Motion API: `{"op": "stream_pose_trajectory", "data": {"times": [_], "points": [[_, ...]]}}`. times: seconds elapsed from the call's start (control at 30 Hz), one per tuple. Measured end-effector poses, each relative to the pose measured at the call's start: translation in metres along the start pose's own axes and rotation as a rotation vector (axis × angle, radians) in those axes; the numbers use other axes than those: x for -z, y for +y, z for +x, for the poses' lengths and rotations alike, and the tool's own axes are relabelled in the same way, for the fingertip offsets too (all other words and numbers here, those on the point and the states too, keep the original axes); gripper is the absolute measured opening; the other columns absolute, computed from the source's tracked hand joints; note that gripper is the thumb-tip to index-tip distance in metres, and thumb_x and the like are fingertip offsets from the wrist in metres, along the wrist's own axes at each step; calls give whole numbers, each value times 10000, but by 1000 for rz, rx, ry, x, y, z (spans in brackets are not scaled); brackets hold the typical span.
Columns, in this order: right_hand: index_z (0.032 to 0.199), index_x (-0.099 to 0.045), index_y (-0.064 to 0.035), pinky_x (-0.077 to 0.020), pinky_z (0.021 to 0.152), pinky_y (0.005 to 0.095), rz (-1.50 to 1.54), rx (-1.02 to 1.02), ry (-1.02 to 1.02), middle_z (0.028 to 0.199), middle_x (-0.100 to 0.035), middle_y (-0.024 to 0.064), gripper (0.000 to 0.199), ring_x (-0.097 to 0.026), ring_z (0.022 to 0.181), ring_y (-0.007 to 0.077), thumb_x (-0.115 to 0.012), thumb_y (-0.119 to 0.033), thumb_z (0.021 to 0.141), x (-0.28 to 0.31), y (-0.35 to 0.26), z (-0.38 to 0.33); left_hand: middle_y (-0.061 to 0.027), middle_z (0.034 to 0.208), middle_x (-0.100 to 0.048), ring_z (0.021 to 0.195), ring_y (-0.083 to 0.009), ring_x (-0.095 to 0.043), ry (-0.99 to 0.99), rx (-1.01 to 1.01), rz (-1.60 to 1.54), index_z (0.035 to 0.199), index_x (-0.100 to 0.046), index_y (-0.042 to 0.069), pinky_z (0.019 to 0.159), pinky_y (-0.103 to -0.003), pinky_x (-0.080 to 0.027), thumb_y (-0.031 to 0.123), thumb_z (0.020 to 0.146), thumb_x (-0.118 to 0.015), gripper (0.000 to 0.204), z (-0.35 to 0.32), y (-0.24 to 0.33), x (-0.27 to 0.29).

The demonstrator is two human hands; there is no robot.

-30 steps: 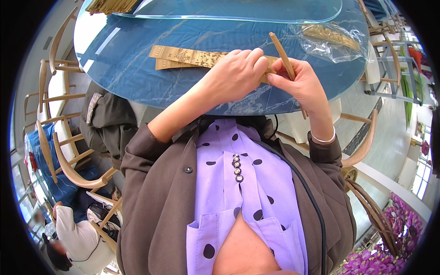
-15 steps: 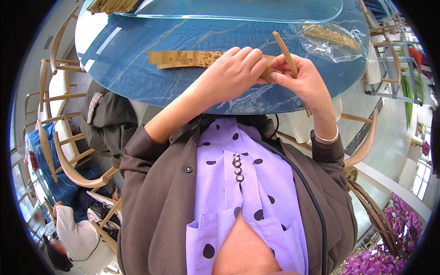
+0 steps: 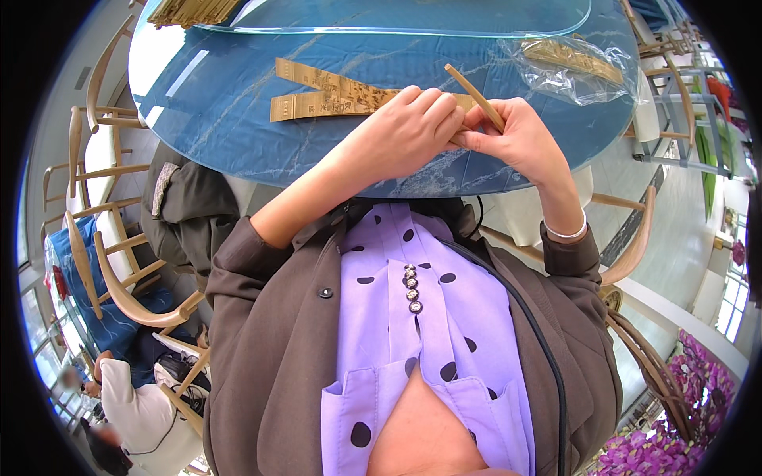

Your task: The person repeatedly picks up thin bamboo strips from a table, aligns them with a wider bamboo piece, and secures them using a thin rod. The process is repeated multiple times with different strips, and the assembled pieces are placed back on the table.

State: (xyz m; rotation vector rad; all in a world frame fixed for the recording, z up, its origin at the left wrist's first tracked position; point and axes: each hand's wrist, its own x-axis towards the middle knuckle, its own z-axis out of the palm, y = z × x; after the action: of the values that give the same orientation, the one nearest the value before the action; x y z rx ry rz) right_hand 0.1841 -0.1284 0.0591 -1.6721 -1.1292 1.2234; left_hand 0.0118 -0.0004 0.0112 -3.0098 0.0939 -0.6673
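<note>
Two long tan strips with dark printing, like flat paper sleeves, lie crossed on the blue table: the upper strip (image 3: pixel 309 75) slants and the lower strip (image 3: pixel 298 107) lies almost level. Their right ends run under my left hand (image 3: pixel 417 131), whose fingers are curled closed over them. Close against it, my right hand (image 3: pixel 516 143) pinches a slim tan stick (image 3: pixel 472 91), like a chopstick, which points up and left. The fingertips of both hands meet around the strips' ends, so the exact grip there is hidden.
A stack of tan strips (image 3: pixel 190 11) sits at the far left, beside a raised glass turntable (image 3: pixel 397 30). At the far right lies a clear plastic bag (image 3: pixel 575 71) with tan strips inside. Wooden chairs (image 3: pixel 127 285) stand around, and a seated person (image 3: pixel 143 404) is at lower left.
A second strip has fanned out above the first. The stick has tilted further left and its upper end has dropped slightly. Both hands have stayed close together.
</note>
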Motion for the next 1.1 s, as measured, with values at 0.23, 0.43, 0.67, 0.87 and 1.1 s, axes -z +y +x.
{"op": "stream_pose_trajectory", "data": {"times": [0.23,0.43,0.67,0.87,1.1], "points": [[982,-716,55,-429,630,214,59,-14,21,801,-663,14,162,-524,701,44,-743,-49,861,-3,-5,-1,-39,964,-518,896,-180,-555,21,-16,112,1148,-548,40,781,-314,-445,217,874,-638,339,0,-2,5],[983,-713,55,-458,660,211,54,-6,10,815,-678,26,170,-550,717,48,-747,-63,866,-1,-3,-1,-28,952,-544,874,-166,-580,73,-4,21,1168,-547,47,764,-306,-450,201,859,-660,364,-1,-3,3],[986,-706,54,-453,655,215,39,14,44,800,-657,14,176,-537,707,50,-744,-71,868,2,2,-1,-13,873,-531,805,-152,-570,145,-8,2,1047,-540,75,711,-293,-441,203,863,-656,253,2,-3,6],[1025,-685,23,-430,626,223,-53,103,113,783,-644,3,263,-536,700,55,-766,-190,892,2,6,-2,-23,881,-535,842,-160,-585,197,20,-78,1093,-552,53,732,-299,-451,198,859,-667,298,1,-10,-2],[850,-599,-15,-404,545,338,-534,310,519,651,-541,61,504,-506,569,231,-567,-495,1000,0,-2,-28,-57,985,-595,903,-207,-616,175,127,-104,1180,-557,48,793,-338,-487,256,848,-742,433,-2,-15,7]]}}
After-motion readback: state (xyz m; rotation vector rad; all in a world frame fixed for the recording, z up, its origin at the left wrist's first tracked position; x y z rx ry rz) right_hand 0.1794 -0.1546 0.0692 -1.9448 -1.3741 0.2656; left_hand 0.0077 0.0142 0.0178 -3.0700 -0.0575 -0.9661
